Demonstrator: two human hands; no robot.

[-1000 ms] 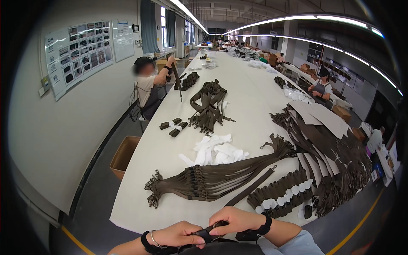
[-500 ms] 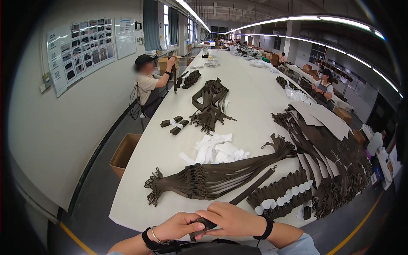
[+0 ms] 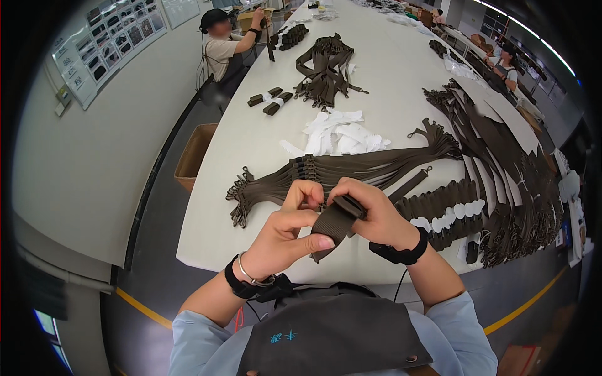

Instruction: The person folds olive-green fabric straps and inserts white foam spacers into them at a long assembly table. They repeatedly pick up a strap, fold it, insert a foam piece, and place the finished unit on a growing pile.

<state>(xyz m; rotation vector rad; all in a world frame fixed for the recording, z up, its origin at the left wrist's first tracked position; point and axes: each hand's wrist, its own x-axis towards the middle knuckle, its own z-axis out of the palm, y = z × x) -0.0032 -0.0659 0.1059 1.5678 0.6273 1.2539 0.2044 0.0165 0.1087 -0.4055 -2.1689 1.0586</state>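
Observation:
A dark brown webbing strap (image 3: 331, 227) is held in front of my body, looped over into a thick fold. My left hand (image 3: 279, 235) pinches its lower side with the thumb laid across the webbing. Around the upper end of the fold, my right hand (image 3: 382, 216) is closed. Beyond my right hand a strap end with a metal hook (image 3: 412, 183) lies on the table; whether it belongs to the held strap is hidden. Just past my hands stretches a row of similar straps (image 3: 370, 161) with buckles and hooks.
White strips (image 3: 343, 135) lie in a heap on the white table (image 3: 251, 144). To the right are banded strap bundles (image 3: 448, 210) and a large strap pile (image 3: 520, 188). Farther off sit more straps (image 3: 325, 69). A co-worker (image 3: 226, 53) stands at the left edge, near a cardboard box (image 3: 195, 153).
My view has tipped downward. The strap has been brought up and folded over between both hands, and my left fingers have shifted to its lower side.

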